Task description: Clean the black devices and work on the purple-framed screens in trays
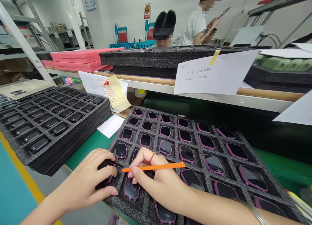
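Note:
My left hand (84, 176) grips a black watch body with a purple rim (106, 174), partly hidden by my fingers, just above a foam tray (175, 116). My right hand (153, 176) is shut on a slim orange pry tool (156, 167), whose tip points toward that watch. The dark grey foam tray holds rows of similar watch bodies, face up in square cells. One watch body (131, 189) lies directly below and between my hands. My right hand rests close above the watches in the tray's nearer rows.
To the left stands a stack of foam trays (21, 153) holding black rectangular parts. Behind, a shelf (146, 83) carries black and pink foam stacks and taped paper notes. Two co-workers (193, 27) are beyond it. A green bench mat (90, 143) lies beneath the trays.

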The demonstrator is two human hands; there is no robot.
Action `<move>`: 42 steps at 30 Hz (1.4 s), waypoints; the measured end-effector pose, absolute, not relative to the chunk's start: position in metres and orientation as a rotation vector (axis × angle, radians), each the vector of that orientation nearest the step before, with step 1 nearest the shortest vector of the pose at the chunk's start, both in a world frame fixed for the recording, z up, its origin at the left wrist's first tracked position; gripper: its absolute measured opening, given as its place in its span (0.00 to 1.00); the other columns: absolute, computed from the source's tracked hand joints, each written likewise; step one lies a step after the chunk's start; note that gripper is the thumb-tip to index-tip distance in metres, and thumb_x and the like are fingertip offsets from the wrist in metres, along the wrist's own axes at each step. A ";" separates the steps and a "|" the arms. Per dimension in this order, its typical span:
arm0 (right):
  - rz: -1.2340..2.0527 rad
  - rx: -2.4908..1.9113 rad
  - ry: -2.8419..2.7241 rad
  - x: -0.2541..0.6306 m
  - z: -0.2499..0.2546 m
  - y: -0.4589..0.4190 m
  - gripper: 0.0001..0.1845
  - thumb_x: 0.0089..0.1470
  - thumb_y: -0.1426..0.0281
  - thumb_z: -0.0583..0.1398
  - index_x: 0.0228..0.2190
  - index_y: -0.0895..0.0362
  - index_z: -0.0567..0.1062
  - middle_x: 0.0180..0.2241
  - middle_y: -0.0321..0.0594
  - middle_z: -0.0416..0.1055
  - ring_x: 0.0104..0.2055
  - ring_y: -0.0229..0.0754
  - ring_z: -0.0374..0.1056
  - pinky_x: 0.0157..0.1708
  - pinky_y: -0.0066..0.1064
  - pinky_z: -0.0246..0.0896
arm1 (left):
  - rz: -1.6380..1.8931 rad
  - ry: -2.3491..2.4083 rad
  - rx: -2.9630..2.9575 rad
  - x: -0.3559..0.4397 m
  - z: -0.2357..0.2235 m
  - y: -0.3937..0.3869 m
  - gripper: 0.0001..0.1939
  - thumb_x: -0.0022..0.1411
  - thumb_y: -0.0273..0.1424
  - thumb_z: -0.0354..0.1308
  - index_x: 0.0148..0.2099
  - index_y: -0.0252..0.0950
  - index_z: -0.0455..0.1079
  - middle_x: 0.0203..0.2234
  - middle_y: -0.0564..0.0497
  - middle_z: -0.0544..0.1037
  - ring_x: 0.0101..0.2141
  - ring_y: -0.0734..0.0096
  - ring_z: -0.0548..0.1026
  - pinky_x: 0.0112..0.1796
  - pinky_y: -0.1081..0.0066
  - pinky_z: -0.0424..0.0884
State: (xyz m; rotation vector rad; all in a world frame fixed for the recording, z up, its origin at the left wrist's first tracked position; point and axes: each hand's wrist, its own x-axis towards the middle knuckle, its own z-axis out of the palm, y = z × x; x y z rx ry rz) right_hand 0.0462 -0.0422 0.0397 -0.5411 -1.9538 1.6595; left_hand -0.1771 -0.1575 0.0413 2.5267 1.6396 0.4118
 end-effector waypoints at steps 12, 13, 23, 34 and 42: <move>1.795 -0.504 -1.891 0.015 0.025 -0.044 0.02 0.56 0.72 0.60 0.30 0.55 0.71 0.29 0.37 0.78 0.32 0.40 0.76 0.34 0.30 0.69 | 0.761 1.456 2.247 -0.200 0.019 -0.162 0.07 0.69 0.34 0.59 0.49 0.44 0.69 0.50 0.47 0.68 0.54 0.60 0.65 0.55 0.60 0.66; 1.771 -0.485 -1.917 0.016 0.025 -0.044 0.02 0.57 0.72 0.60 0.30 0.55 0.72 0.29 0.37 0.78 0.33 0.40 0.76 0.34 0.30 0.69 | 0.796 1.448 2.239 -0.200 0.018 -0.161 0.07 0.69 0.35 0.60 0.48 0.44 0.69 0.49 0.47 0.69 0.54 0.60 0.66 0.54 0.60 0.67; 1.605 -0.430 -2.071 0.019 0.024 -0.046 0.04 0.58 0.74 0.58 0.31 0.56 0.72 0.30 0.37 0.78 0.31 0.38 0.74 0.33 0.28 0.66 | 0.951 1.497 2.120 -0.196 0.014 -0.162 0.15 0.64 0.40 0.64 0.50 0.44 0.68 0.47 0.46 0.75 0.51 0.58 0.71 0.52 0.58 0.70; 1.556 -0.425 -2.083 0.018 0.022 -0.048 0.04 0.57 0.73 0.58 0.30 0.55 0.70 0.29 0.36 0.77 0.31 0.38 0.74 0.33 0.28 0.67 | 0.972 1.618 1.949 -0.196 0.005 -0.169 0.19 0.63 0.44 0.64 0.51 0.43 0.65 0.48 0.44 0.73 0.54 0.55 0.70 0.54 0.56 0.68; 1.562 -0.412 -2.076 0.018 0.022 -0.048 0.04 0.57 0.73 0.59 0.29 0.55 0.70 0.27 0.35 0.76 0.29 0.37 0.73 0.32 0.27 0.67 | 0.959 1.655 1.949 -0.195 0.007 -0.170 0.17 0.63 0.42 0.64 0.50 0.42 0.66 0.47 0.44 0.74 0.54 0.56 0.69 0.55 0.55 0.67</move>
